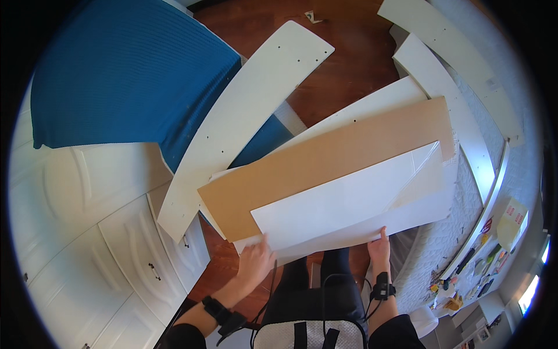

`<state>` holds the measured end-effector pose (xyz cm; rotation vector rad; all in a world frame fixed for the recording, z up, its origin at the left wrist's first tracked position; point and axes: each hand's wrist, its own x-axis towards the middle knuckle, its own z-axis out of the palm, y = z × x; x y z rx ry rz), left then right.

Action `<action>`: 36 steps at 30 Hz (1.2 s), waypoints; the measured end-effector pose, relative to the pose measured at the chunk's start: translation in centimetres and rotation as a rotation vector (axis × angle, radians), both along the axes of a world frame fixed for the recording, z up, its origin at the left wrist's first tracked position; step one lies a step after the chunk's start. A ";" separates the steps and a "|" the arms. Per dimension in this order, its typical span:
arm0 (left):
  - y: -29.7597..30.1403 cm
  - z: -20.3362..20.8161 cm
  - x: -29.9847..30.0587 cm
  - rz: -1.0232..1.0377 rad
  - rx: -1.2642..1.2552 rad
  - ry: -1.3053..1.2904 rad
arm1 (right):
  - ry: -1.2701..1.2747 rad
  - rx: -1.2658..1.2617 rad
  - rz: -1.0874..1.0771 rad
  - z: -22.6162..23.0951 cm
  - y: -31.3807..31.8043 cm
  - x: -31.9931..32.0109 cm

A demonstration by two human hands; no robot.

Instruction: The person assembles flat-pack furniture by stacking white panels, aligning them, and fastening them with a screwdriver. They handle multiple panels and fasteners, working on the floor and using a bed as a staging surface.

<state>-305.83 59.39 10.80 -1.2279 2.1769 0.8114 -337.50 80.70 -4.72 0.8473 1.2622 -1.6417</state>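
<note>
My left hand (256,264) is closed on the near left edge of a large white panel (415,214), fingers over the rim. Further right, my right hand (379,250) grips the same near edge, its thumb on top and the other fingers hidden underneath. On this panel lies a brown board (325,154), and over that a smaller white sheet (331,195) with a creased, clear-looking layer at its right end. Another white panel (378,107) sticks out beyond the brown board's far side.
A long white board with holes (256,116) slants across the left, against a blue ribbed cover (128,75). White cabinets (116,244) stand at left. At right, more white boards (447,87) lie on a quilted mattress (421,262), near small items and a box (511,224). The floor (349,58) is reddish wood.
</note>
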 end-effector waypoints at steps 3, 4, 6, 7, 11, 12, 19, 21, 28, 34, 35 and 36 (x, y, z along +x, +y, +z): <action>-8.7 -2.2 -7.8 0.032 -0.361 0.420 | 0.309 0.271 0.475 2.0 0.1 -0.4; -11.7 -3.8 -10.8 0.067 -0.457 0.462 | 0.298 0.152 0.349 3.0 0.4 -0.4; -17.2 -7.2 -15.7 0.123 -0.468 0.508 | 0.223 0.100 0.226 5.3 0.8 0.0; -18.7 -8.9 -17.8 0.198 -0.361 0.454 | 0.219 0.039 0.194 6.0 0.7 0.0; -19.9 -12.8 -22.2 0.333 -0.027 0.294 | 0.236 0.063 0.266 6.9 -1.2 0.7; -19.8 -13.1 -22.2 0.333 -0.069 0.286 | 0.251 0.063 0.259 6.5 -1.9 0.5; -20.4 -12.5 -21.6 0.258 -0.082 0.178 | -0.037 0.005 0.125 1.6 -4.6 -1.3; -20.7 -12.5 -21.5 0.285 -0.057 0.175 | -0.120 -0.023 0.104 0.7 -4.8 -1.8; -20.7 -11.9 -19.3 0.319 -0.008 0.160 | -0.123 -0.046 0.244 0.8 -4.1 0.0; -18.7 -8.8 -10.2 0.389 -0.197 0.085 | -0.314 -0.180 0.371 4.4 -4.0 6.4; -18.5 -8.4 -8.2 0.408 -0.232 0.070 | -0.313 -0.176 0.438 4.9 -4.3 7.6; -18.4 -8.2 -6.5 0.456 -0.223 0.079 | -0.322 -0.206 0.442 5.4 -4.6 8.5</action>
